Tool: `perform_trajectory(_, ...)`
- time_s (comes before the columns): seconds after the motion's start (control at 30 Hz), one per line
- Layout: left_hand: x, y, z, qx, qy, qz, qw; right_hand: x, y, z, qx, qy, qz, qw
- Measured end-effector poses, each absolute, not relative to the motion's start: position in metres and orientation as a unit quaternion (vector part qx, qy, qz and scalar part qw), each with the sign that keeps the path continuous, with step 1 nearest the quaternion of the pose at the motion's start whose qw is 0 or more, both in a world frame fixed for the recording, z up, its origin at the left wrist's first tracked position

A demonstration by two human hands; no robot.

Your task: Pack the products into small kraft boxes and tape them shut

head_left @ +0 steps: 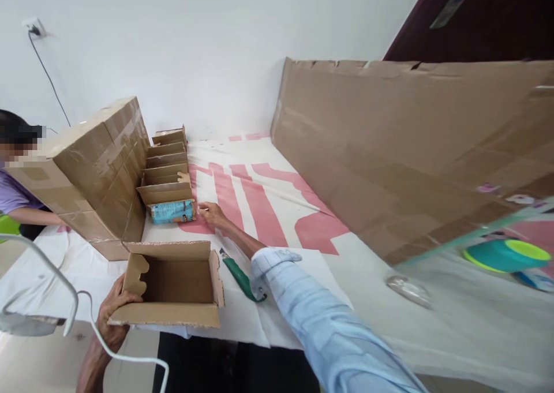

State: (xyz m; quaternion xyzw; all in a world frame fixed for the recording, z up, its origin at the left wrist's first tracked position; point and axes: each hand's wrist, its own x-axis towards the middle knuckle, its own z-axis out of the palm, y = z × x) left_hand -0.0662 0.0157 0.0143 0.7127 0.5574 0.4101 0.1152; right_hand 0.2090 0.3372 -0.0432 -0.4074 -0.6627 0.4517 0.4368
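My left hand [113, 312] grips the left side of an open, empty cardboard box [177, 315] at the near table edge. Its flaps stand apart, and the brown inside shows. My right hand [213, 215] is stretched forward over the table, fingers apart and pointing left. Just left of those fingertips lies a blue printed packet [172, 211], at the front of a row of open cardboard boxes [164, 173]. Below my right forearm, a tape dispenser with a green handle [237, 274] rests on the white cloth, partly hidden by my sleeve.
Taped cartons [99, 168] form a wall on the left; another person [19, 191] sits behind it. A long cardboard panel [411, 156] stands on the right. Near it are a clear-wrapped item [409, 291] and a teal basin [497, 255]. A white cable [125, 358] hangs at front left.
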Motion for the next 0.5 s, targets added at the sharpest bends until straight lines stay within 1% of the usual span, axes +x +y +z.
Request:
perform_trajectory(0.13,-0.071,0.023,0.013,0.707,0.577,0.391,0.122,0.243,0.314,-0.044,-0.433,-0.656,0.447,0.427)
perform_trajectory(0.27,-0.072,0.043,0.018,0.684,0.604,0.394,0.111,0.279,0.267,-0.042,-0.425,-0.677,0.426,0.424)
perform_trajectory(0.37,-0.074,0.071,0.019,0.671,0.612,0.405,0.108,0.306,0.224,-0.048,-0.435,-0.691,0.381,0.434)
perform_trajectory(0.5,-0.078,0.127,0.018,0.657,0.623,0.415,0.089,0.333,0.175,-0.07,-0.468,-0.711,0.319,0.418)
